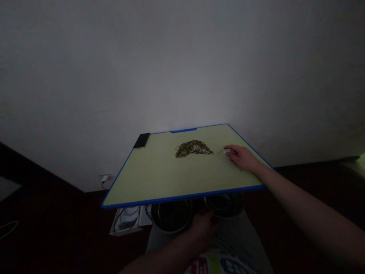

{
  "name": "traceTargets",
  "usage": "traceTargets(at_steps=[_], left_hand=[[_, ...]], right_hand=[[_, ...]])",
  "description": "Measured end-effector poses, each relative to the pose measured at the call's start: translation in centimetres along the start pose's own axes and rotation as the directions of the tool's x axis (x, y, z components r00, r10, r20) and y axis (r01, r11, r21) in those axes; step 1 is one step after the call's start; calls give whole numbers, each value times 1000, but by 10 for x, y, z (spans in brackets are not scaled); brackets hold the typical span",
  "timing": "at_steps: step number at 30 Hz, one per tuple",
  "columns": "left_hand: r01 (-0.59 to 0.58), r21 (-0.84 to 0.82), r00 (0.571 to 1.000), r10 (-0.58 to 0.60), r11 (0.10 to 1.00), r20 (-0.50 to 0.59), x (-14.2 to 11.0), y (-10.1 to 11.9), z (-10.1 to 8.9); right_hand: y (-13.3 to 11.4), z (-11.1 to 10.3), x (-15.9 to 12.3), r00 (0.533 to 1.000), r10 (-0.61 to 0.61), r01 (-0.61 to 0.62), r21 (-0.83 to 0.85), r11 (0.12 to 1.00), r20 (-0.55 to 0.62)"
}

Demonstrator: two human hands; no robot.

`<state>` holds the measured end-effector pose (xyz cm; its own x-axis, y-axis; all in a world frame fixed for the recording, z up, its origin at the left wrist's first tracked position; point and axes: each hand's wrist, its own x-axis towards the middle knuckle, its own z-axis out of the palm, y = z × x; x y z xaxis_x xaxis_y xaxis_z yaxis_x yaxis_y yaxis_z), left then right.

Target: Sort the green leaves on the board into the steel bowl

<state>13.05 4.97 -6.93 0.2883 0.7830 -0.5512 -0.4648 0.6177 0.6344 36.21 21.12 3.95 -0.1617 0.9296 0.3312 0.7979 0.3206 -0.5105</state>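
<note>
**Shirt front (219,264) below, heap of small seeds (194,149) on the board**

Closest in, the person's left hand (203,228) sits low by two metal bowls (172,215) under the near edge of a pale green cutting board (182,198) with a blue rim. Its fingers are curled, partly hidden in the dark, and I cannot tell whether they grip anything. Farther out, the right hand (241,158) rests on the board, half closed, fingers bent over a clear plastic piece (225,154) just right of the seeds. The heap lies mid-board toward the far edge, with a black phone (142,140) in the far left corner.

A hard or hurried push with the plastic piece could spray seeds across the board and over its rim. Any knock from the left hand could jolt the board where it overhangs the bowls, shifting the heap. Dim light makes the clear plastic and stray seeds easy to misjudge.
</note>
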Motion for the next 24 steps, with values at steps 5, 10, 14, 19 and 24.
traceTargets(at_steps=[5, 10, 14, 19, 24], left_hand=[[72, -25, 995, -73, 997, -74, -4, 6, 4], [147, -5, 986, -147, 989, -78, -12, 16, 1], [109, 73, 992, -104, 991, -70, -42, 33, -21], [-54, 193, 977, 92, 980, -192, -93, 59, -82], [-58, 128, 893, 109, 990, -436, -108, 61, -126]], right_hand=[[3, 1, 1, 1000, -9, 9, 6, 1000, 5], [4, 0, 1, 1000, -21, 21, 1, 1000, -11], [4, 0, 0, 1000, -10, 10, -10, 1000, -10], [7, 1, 1, 1000, -16, 16, -6, 1000, -21], [11, 3, 2, 1000, -8, 8, -4, 1000, -25]])
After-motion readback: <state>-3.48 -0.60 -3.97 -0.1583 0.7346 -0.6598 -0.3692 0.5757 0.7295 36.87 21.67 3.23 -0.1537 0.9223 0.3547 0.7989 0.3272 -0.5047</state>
